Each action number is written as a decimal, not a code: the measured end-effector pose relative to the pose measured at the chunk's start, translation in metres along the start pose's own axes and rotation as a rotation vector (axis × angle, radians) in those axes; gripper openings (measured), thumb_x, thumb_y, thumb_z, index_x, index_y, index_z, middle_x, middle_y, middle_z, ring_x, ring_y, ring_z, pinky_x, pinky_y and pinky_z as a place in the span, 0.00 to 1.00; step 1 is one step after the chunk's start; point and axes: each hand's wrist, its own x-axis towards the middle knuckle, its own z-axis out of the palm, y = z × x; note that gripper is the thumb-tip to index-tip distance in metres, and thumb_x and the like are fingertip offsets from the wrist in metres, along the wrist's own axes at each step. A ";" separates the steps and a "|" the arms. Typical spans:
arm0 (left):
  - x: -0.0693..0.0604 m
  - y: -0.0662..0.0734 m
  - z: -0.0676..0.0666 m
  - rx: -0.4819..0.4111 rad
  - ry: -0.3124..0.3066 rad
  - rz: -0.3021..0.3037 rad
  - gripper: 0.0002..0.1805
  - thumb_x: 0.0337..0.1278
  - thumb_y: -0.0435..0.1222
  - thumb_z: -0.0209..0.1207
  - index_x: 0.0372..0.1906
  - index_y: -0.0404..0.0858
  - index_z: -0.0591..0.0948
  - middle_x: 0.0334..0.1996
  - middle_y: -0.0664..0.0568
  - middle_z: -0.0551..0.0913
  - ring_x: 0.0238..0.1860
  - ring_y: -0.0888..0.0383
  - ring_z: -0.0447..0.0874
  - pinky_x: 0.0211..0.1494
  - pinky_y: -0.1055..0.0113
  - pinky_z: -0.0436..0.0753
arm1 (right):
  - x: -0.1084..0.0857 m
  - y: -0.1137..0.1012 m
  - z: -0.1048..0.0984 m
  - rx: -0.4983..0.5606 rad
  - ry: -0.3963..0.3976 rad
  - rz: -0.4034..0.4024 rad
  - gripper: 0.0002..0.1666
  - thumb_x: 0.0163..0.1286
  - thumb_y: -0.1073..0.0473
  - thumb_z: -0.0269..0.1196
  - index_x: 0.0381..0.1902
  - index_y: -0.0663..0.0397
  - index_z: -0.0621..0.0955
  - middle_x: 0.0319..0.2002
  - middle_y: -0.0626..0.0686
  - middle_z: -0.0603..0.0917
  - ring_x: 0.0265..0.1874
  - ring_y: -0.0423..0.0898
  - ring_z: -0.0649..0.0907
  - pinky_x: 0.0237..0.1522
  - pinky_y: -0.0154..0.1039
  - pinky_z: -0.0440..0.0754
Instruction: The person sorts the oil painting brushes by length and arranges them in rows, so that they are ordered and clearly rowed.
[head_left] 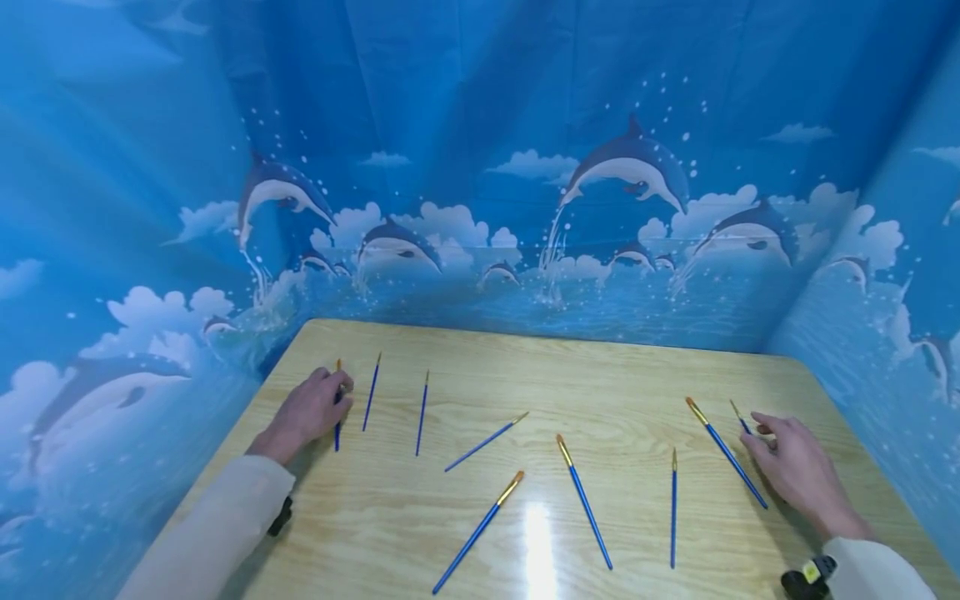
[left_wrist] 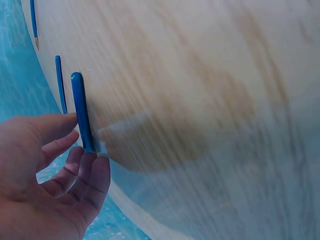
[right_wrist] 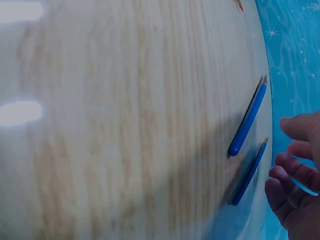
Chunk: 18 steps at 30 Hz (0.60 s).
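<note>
At the table's far left, my left hand [head_left: 313, 410] holds a blue-handled paintbrush [head_left: 337, 437] between thumb and curled fingers. In the left wrist view its blue handle [left_wrist: 81, 107] points away from the fingertips, and the fingers hide the ferrule. On the right, my right hand [head_left: 797, 462] hovers beside a thin blue paintbrush [head_left: 738, 412], fingers loosely bent. The right wrist view shows this thin brush [right_wrist: 250, 172] lying on the table, apart from the fingertips. A larger flat paintbrush [head_left: 726, 452] lies just left of that hand.
Several more blue paintbrushes lie spread across the wooden table [head_left: 600, 375], among them a flat brush [head_left: 480, 529] near the front and a thin brush [head_left: 371, 392] close to my left hand. A blue dolphin-print curtain [head_left: 480, 167] borders the table's back and sides.
</note>
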 end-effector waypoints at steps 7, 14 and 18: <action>0.001 0.001 0.003 -0.010 0.002 -0.057 0.11 0.78 0.33 0.61 0.56 0.32 0.83 0.52 0.35 0.78 0.48 0.43 0.82 0.53 0.45 0.83 | -0.001 0.009 0.006 -0.041 -0.023 0.036 0.30 0.79 0.61 0.63 0.66 0.84 0.73 0.47 0.75 0.82 0.44 0.67 0.82 0.44 0.65 0.79; 0.001 0.002 0.004 -0.023 0.006 -0.104 0.09 0.78 0.32 0.60 0.55 0.33 0.82 0.47 0.37 0.78 0.41 0.46 0.78 0.46 0.50 0.81 | 0.001 0.011 0.007 -0.058 -0.042 0.044 0.26 0.76 0.66 0.64 0.62 0.84 0.76 0.42 0.72 0.84 0.43 0.67 0.81 0.47 0.66 0.77; 0.001 0.003 0.004 -0.034 0.002 -0.113 0.09 0.77 0.31 0.60 0.55 0.33 0.82 0.47 0.37 0.78 0.42 0.46 0.79 0.47 0.49 0.81 | 0.003 0.010 0.006 -0.059 -0.048 0.050 0.23 0.76 0.68 0.64 0.61 0.83 0.77 0.40 0.70 0.84 0.42 0.65 0.82 0.44 0.64 0.78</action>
